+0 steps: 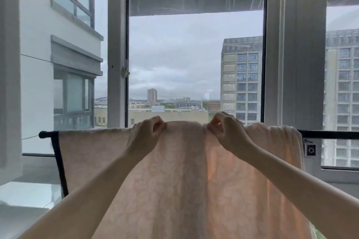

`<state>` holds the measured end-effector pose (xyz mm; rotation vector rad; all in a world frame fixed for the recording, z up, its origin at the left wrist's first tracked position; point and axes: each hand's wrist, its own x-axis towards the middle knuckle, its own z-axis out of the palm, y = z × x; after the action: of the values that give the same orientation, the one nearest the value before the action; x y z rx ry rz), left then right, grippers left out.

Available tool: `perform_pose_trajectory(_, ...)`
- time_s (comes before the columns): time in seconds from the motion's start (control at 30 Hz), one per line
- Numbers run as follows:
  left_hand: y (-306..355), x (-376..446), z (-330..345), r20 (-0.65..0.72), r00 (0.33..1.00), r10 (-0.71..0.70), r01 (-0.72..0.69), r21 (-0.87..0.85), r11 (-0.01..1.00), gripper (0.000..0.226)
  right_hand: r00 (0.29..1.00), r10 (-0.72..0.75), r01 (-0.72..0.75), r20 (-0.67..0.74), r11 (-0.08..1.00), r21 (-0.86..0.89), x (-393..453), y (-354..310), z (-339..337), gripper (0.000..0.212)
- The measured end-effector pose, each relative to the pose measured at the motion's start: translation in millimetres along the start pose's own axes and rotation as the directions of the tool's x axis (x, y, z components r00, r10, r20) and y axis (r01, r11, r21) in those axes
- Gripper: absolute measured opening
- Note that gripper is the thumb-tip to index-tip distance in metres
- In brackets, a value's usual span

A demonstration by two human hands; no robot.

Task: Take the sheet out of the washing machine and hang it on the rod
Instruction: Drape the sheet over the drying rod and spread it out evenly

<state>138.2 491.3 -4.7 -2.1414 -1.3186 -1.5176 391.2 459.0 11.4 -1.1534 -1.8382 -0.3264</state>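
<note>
- The rod (pixel 45 134) shows bare at its left tip; the sheet (pixel 174 180) is already draped over it, its dark border (pixel 59 161) hanging near that end.
- Your left hand (pixel 144 134) pinches the top fold at the rod, fingers curled into the cloth.
- Your right hand (pixel 227 132) pinches the fold just beside it.
- Draw the two hands apart along the rod to flatten the raised middle.
- Ease out the bunched folds at the right end (pixel 287 132), near the bracket (pixel 310 149).
</note>
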Motion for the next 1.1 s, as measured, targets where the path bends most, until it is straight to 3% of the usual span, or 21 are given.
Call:
perform_pose_trajectory(0.17, -5.0, -3.2, -5.8, -0.019, 0.994, 0.109, -0.109, 0.013, 0.994, 0.016, 0.997, 0.058, -0.059, -0.047, 0.998, -0.027, -2.1, 18.7, -15.6, 0.016)
perform_pose_trajectory(0.3, -40.1, 0.0, -31.7, -0.124, 0.992, 0.021, -0.016, 0.041, 0.999, 0.020, 0.965, 0.237, -0.249, -0.110, 0.963, -0.107, -13.4, 61.1, -72.2, 0.014)
perform_pose_trajectory(0.37, -59.7, -5.3, -49.0, -0.110, 0.994, -0.023, 0.033, 0.096, 0.995, 0.017, 0.952, 0.285, -0.302, -0.114, 0.938, -0.170, -20.3, 82.6, -99.7, 0.012)
perform_pose_trajectory(0.47, -54.3, -5.4, -49.9, -0.011, 1.000, -0.013, 0.014, 0.110, 0.994, 0.012, 0.973, 0.231, -0.231, -0.027, 0.944, -0.234, -20.1, 83.8, -98.2, 0.014)
perform_pose_trajectory(0.6, -18.6, 1.6, -28.0, 0.141, 0.989, 0.043, -0.050, 0.043, 0.998, 0.029, 0.998, 0.042, -0.030, 0.046, 0.971, -0.237, -13.2, 47.8, -64.1, 0.023)
perform_pose_trajectory(0.67, -3.8, 2.5, -20.5, 0.170, 0.979, 0.109, -0.117, 0.034, 0.993, 0.020, 0.998, -0.022, 0.034, 0.060, 0.977, -0.209, -8.9, 32.2, -48.2, 0.019)
perform_pose_trajectory(0.77, 1.7, 3.4, -16.9, 0.115, 0.985, 0.126, -0.130, 0.029, 0.991, 0.009, 0.997, -0.027, 0.038, 0.070, 0.988, -0.151, -7.0, 23.5, -31.9, 0.012)
perform_pose_trajectory(0.93, -11.0, 4.2, -20.9, 0.029, 0.987, 0.160, -0.162, 0.105, 0.981, 0.010, 0.999, 0.033, -0.035, -0.041, 0.997, -0.064, -11.7, 31.2, -31.5, 0.002)
perform_pose_trajectory(1.1, -26.0, -2.1, -24.6, -0.084, 0.978, 0.191, -0.179, 0.131, 0.975, 0.009, 0.990, 0.058, -0.074, -0.130, 0.990, -0.121, -15.8, 51.4, -50.0, 0.003)
